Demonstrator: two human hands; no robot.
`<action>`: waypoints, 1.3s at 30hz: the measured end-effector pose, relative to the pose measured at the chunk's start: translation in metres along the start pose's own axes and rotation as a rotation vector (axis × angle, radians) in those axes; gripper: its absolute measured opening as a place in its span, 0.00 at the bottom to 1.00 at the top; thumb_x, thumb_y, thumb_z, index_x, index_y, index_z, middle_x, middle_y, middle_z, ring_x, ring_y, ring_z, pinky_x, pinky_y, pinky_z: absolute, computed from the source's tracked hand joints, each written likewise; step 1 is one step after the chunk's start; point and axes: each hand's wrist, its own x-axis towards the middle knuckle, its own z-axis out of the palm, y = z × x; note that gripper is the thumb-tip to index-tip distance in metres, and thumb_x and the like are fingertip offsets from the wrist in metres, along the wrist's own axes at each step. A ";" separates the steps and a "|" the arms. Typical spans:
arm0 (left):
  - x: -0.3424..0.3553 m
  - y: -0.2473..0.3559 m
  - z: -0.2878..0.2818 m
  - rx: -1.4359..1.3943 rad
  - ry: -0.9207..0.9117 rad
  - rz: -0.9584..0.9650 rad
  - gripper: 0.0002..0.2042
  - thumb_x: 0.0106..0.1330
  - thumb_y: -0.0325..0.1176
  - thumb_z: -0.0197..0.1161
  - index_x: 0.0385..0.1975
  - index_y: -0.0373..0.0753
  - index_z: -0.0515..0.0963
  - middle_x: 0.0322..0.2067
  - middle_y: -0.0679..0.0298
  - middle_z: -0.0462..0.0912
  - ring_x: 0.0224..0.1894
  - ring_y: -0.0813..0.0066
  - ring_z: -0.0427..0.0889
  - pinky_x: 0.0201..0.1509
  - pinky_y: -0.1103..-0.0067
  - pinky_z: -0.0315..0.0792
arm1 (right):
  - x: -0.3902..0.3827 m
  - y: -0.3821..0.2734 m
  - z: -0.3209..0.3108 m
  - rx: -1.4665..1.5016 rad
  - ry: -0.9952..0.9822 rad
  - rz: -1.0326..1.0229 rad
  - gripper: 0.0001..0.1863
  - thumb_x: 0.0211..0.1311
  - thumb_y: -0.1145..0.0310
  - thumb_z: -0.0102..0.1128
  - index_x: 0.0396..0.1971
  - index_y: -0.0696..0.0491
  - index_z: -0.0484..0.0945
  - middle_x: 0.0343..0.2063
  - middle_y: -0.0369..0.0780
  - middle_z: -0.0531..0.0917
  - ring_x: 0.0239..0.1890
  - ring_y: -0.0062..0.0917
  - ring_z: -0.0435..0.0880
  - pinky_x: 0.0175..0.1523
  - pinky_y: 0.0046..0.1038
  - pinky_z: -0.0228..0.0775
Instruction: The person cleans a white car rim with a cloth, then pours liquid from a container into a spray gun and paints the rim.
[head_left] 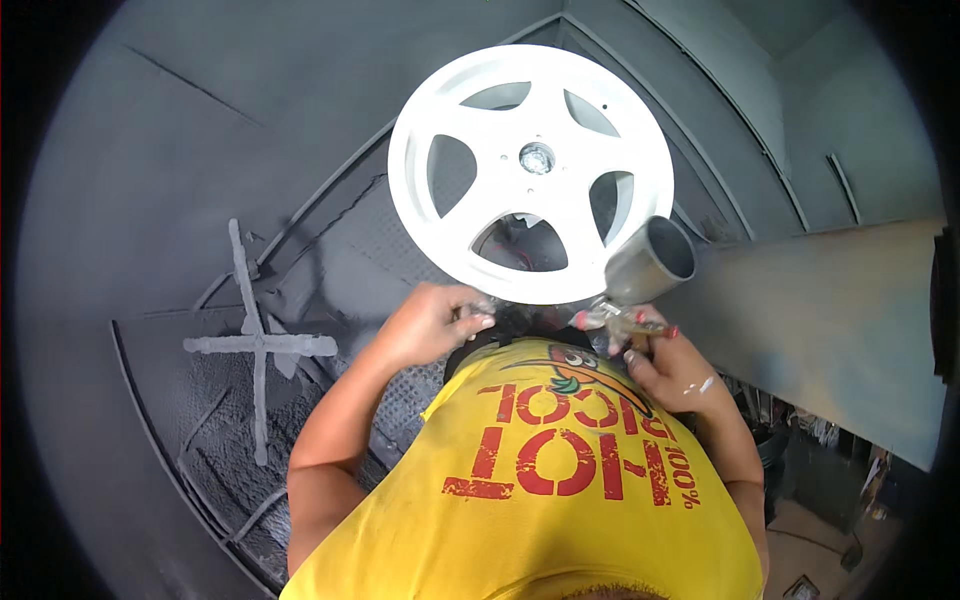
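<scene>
Hands apart, twelve o'clock being straight ahead of the wearer. Right hand (665,365) wraps a spray gun (622,326) with a grey cup (640,265) on top. Left hand (435,325) has curled fingers by something dark; I can't tell whether it grips anything.

Gun sits at eleven o'clock of the right palm, its body running roughly nine to three, red parts at both ends; I can't make out where the nozzle aims. Cup's long axis slants from eight towards two, round end facing two.

White wheel (531,270): one o'clock from the left hand, eleven from the right. Five-spoked face turned up to the wearer; round, so no long axis. Left fingers are nearer, just beside its lower rim; cup overlaps the rim at four.

Farther out: grey cross-shaped frame (259,343) at nine, pale panel (820,310) at three, yellow shirt (560,520) at six.
</scene>
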 end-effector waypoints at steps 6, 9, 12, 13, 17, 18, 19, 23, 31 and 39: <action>0.018 0.020 -0.004 0.272 -0.024 0.186 0.11 0.63 0.34 0.67 0.42 0.37 0.83 0.27 0.52 0.84 0.30 0.65 0.85 0.37 0.70 0.75 | 0.044 -0.039 -0.003 0.164 -0.147 -0.056 0.18 0.62 0.79 0.49 0.52 0.62 0.71 0.43 0.45 0.77 0.45 0.32 0.79 0.55 0.30 0.69; 0.015 0.025 0.012 0.075 -0.195 0.181 0.17 0.63 0.38 0.68 0.51 0.42 0.81 0.44 0.52 0.85 0.46 0.59 0.84 0.52 0.67 0.75 | 0.073 -0.054 -0.019 -0.093 0.071 -0.243 0.19 0.59 0.77 0.48 0.51 0.59 0.73 0.51 0.51 0.74 0.44 0.44 0.81 0.53 0.40 0.71; 0.008 0.019 0.046 -0.003 -0.326 0.595 0.22 0.66 0.43 0.65 0.58 0.43 0.78 0.61 0.54 0.76 0.62 0.52 0.74 0.68 0.62 0.65 | 0.096 -0.048 -0.036 -0.141 0.301 -0.149 0.14 0.59 0.76 0.51 0.45 0.60 0.76 0.43 0.52 0.77 0.40 0.46 0.81 0.49 0.41 0.72; 0.007 0.011 0.061 -0.119 -0.452 0.619 0.25 0.69 0.46 0.61 0.61 0.40 0.75 0.66 0.54 0.70 0.67 0.50 0.68 0.71 0.60 0.60 | 0.104 -0.039 -0.041 -0.182 0.388 -0.103 0.12 0.60 0.75 0.51 0.43 0.60 0.77 0.38 0.52 0.79 0.38 0.47 0.81 0.48 0.41 0.72; -0.005 -0.004 0.059 -0.221 -0.502 0.523 0.28 0.73 0.48 0.50 0.67 0.39 0.68 0.70 0.51 0.62 0.73 0.50 0.58 0.75 0.61 0.51 | 0.109 -0.007 -0.078 -0.273 0.719 -0.051 0.09 0.62 0.74 0.52 0.38 0.62 0.78 0.31 0.56 0.81 0.37 0.49 0.82 0.45 0.41 0.72; -0.009 -0.009 0.056 -0.228 -0.490 0.493 0.27 0.73 0.47 0.49 0.68 0.39 0.67 0.71 0.50 0.60 0.73 0.50 0.57 0.75 0.61 0.50 | 0.105 0.003 -0.086 -0.329 0.787 -0.028 0.09 0.62 0.75 0.52 0.38 0.62 0.77 0.31 0.56 0.81 0.38 0.49 0.82 0.46 0.42 0.72; -0.014 -0.014 0.054 -0.235 -0.477 0.463 0.27 0.74 0.46 0.48 0.68 0.39 0.66 0.72 0.50 0.59 0.74 0.50 0.56 0.76 0.61 0.49 | 0.099 0.009 -0.093 -0.338 0.803 0.055 0.09 0.61 0.75 0.51 0.38 0.63 0.77 0.32 0.56 0.81 0.39 0.50 0.82 0.47 0.42 0.72; -0.026 -0.042 0.057 -0.396 -0.479 0.367 0.29 0.76 0.49 0.45 0.71 0.38 0.62 0.73 0.50 0.55 0.76 0.50 0.50 0.76 0.61 0.46 | 0.059 0.047 -0.099 -0.379 0.830 0.222 0.13 0.62 0.76 0.49 0.46 0.62 0.75 0.36 0.50 0.81 0.40 0.45 0.81 0.50 0.38 0.71; -0.023 -0.033 0.038 -0.191 -0.522 0.165 0.23 0.77 0.42 0.45 0.66 0.36 0.68 0.67 0.50 0.67 0.68 0.54 0.68 0.70 0.69 0.61 | -0.002 0.024 -0.012 -0.119 0.540 0.279 0.23 0.61 0.80 0.47 0.57 0.55 0.72 0.38 0.49 0.80 0.40 0.44 0.82 0.50 0.35 0.72; 0.021 -0.024 0.062 0.178 -0.447 0.484 0.07 0.62 0.30 0.66 0.38 0.37 0.85 0.35 0.54 0.86 0.36 0.55 0.85 0.41 0.68 0.78 | -0.012 -0.030 0.047 0.288 0.467 0.193 0.21 0.61 0.80 0.47 0.56 0.61 0.70 0.40 0.47 0.77 0.42 0.34 0.79 0.50 0.33 0.71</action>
